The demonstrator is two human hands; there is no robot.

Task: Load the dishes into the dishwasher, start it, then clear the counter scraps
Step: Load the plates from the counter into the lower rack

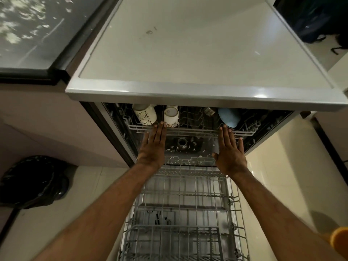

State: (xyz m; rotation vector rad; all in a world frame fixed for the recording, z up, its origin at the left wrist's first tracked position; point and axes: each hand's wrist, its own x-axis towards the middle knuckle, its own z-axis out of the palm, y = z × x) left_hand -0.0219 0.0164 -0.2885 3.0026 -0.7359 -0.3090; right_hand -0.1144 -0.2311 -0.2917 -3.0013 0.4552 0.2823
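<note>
- Evenly, left hand (152, 147) and right hand (230, 155), fingers straight and flat, press the rack (192, 130) front inward.
- Go gently; mugs (170, 116) may rattle.

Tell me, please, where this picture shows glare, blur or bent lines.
Head view: a glare spot sits on the front edge of the dishwasher top; the orange thing at the lower right corner is blurred; the wide lens bows the top's straight edges; the dishwasher's inside behind the upper rack is dim.
</note>
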